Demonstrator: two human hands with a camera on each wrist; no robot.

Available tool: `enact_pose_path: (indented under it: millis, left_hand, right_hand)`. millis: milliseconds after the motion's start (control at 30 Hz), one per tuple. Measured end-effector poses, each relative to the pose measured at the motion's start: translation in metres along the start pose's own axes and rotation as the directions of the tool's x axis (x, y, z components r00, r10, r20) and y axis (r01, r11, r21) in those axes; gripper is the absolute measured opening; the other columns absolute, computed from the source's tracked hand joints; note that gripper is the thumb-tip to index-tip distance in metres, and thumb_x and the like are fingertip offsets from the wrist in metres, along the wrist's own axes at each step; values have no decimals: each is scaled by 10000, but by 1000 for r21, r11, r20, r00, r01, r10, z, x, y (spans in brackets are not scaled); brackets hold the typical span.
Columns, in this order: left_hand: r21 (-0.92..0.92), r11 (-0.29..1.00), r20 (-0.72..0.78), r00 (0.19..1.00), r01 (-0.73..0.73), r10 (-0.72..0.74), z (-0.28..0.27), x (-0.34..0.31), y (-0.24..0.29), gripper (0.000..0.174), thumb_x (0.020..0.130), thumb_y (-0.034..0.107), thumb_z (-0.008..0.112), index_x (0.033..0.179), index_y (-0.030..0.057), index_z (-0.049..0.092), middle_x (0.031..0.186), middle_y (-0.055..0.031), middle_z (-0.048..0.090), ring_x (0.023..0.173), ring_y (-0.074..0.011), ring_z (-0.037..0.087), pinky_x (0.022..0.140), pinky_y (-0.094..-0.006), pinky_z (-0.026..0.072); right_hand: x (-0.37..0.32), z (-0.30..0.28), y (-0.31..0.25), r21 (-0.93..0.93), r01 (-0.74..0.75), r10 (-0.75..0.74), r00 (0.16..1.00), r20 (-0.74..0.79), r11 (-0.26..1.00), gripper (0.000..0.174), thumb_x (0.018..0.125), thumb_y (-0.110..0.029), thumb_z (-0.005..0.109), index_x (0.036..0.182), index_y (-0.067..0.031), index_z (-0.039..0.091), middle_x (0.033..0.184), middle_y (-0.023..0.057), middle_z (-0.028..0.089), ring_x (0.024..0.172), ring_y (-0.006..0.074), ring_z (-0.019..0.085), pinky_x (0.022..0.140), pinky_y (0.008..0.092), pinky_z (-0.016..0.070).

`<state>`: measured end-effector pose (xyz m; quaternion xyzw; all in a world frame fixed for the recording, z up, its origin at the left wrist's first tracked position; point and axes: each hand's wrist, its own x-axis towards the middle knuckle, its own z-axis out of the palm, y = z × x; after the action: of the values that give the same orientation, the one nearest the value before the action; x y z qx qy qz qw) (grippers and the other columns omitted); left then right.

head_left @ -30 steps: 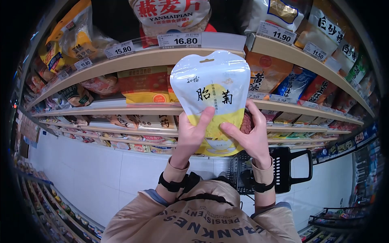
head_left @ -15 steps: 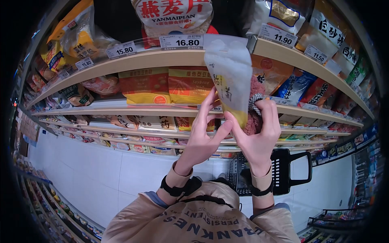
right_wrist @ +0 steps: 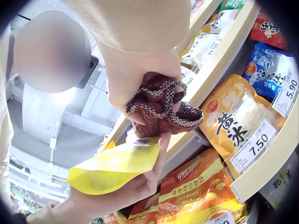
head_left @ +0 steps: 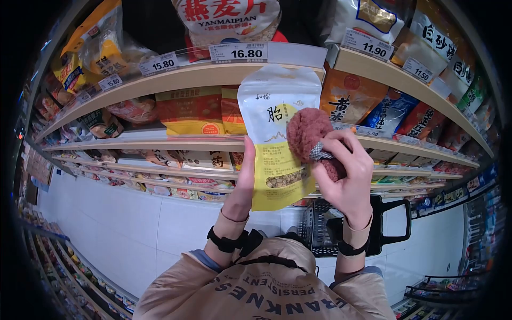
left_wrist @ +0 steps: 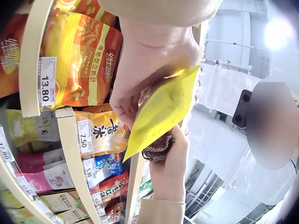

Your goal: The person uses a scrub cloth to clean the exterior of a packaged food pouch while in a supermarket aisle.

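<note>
My left hand (head_left: 246,178) grips a white and yellow stand-up pouch (head_left: 271,154) by its left side, with the fingers behind it. Small print and a clear window with dried bits inside mark the side facing me. In my right hand (head_left: 349,184) is a bunched, fluffy reddish-brown cloth (head_left: 308,130) with black-and-white checked trim. The cloth overlaps the pouch's right side in the head view. From the left wrist, the pouch's yellow bottom (left_wrist: 163,109) shows between the hands. The right wrist view shows the checked trim (right_wrist: 163,105) looped below the right palm.
Curved shelves ahead bear bagged foods, including an oatmeal bag (head_left: 229,21), soybean milk powder bags (head_left: 189,114) and an orange bag (head_left: 349,98). Price tags (head_left: 238,53) line the shelf edges. A black shopping basket (head_left: 376,205) stands low at the right, above the pale floor.
Both hands held the pouch at first. It turned edge-on, and now shows its small-print side in my left hand. My right hand has brought the cloth from behind to the pouch's front.
</note>
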<state>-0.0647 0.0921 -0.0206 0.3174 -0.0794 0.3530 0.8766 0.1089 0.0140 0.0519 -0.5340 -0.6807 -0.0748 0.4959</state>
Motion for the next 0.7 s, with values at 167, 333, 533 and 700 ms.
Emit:
enact_pose_path:
  millis: [167,333,533,700]
  left_hand:
    - [291,944,-107,986,157,-131,13,1,-3,791,1016,623,123,1524,33,261,1473,-173,445,1317,-291,503,1088,-439,433]
    - [247,944,-217,962,220,-167,23,0,-10,742,1039,565,79,1522,37,277,1471,-150,456,1330,-261,492,1112,-409,405]
    - [385,912,-65,990,141,-126,22,2,2,811,1009,631,90,1520,28,269,1445,-194,470,1286,-281,532,1078,-428,438]
    - [276,939,-197,968,206,-154,24,0,-3,781,1019,607,85,1535,42,242,1471,-174,444,1324,-281,496,1104,-430,416]
  right_hand:
    - [11,3,-5,-35,13,-14,999,-29,999,315,748,7,666,1063,-8,650,1053,168,575,958,356,607,838,421,496]
    - [21,7,-13,-21,201,-200,979,35,979,392,737,45,671,1121,-34,659,1119,174,556,1032,369,573,878,433,480]
    - [21,-5,2,-290,40,-75,991,-111,956,318,744,25,653,1060,-12,663,1060,169,562,989,349,578,837,425,481]
    - [20,4,-7,-104,76,-80,996,-42,992,309,749,37,630,1055,-6,650,1046,174,561,965,347,587,846,427,483]
